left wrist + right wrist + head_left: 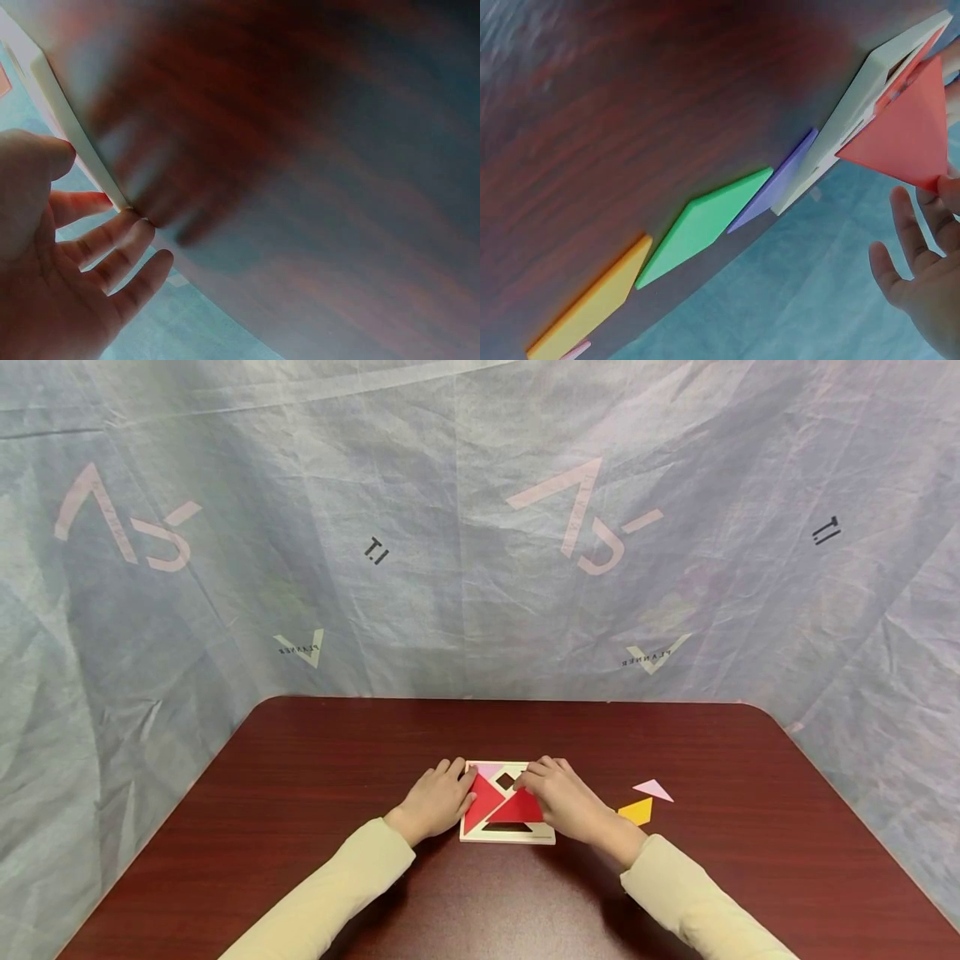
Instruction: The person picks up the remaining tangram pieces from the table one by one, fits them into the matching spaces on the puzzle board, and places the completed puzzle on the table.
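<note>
Grey fabric backdrop (457,443), printed with the word "PLANNER" (298,649) in mirror writing and black letters (377,551) T and I, hung behind a reddish-brown table (337,735), where a person worked over a white puzzle tray (506,838). Small print at its lower right corner was too tiny to read. Pinched in the right hand (566,797), a tilted red triangle (907,131) stood partly above the tray. Relaxed and nearly straight, the fingers of the left hand (435,797) touched the tray's left edge, near a second red triangle (482,803) lying inside. Right of the tray lay a yellow parallelogram (636,811) and a pink triangle (654,790); a green piece (705,225) and a purple piece (775,184), hidden in the head view, appeared from the right wrist. Both sleeves (322,893) were cut off below, and the left wrist view was partly blurred.
</note>
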Available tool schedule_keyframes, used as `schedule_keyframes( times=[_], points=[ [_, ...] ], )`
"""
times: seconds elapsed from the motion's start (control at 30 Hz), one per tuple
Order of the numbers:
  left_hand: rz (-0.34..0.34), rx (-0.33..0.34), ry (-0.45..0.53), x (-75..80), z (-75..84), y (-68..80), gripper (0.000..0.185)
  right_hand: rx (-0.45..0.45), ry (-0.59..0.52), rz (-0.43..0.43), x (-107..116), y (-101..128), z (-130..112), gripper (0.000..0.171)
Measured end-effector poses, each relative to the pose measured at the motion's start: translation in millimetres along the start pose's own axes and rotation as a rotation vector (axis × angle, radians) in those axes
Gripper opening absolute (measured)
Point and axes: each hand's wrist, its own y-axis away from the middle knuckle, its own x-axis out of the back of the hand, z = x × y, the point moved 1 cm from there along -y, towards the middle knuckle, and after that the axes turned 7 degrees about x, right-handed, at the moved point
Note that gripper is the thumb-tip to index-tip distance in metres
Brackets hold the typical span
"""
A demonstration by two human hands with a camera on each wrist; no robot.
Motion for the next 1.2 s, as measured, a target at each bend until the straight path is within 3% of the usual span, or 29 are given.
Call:
schedule_keyframes(
  times=[0.37,1.2],
  points=[
    [-0.062,0.029,-0.012,-3.9,-0.5,-1.8,0.042,0.012,-0.046,-0.012,-4,-5,-10,0.026],
    [-0.008,0.009,-0.009,0.2,0.1,-0.9,0.040,0.033,-0.041,0.009,-14,-11,-17,0.019]
  ],
)
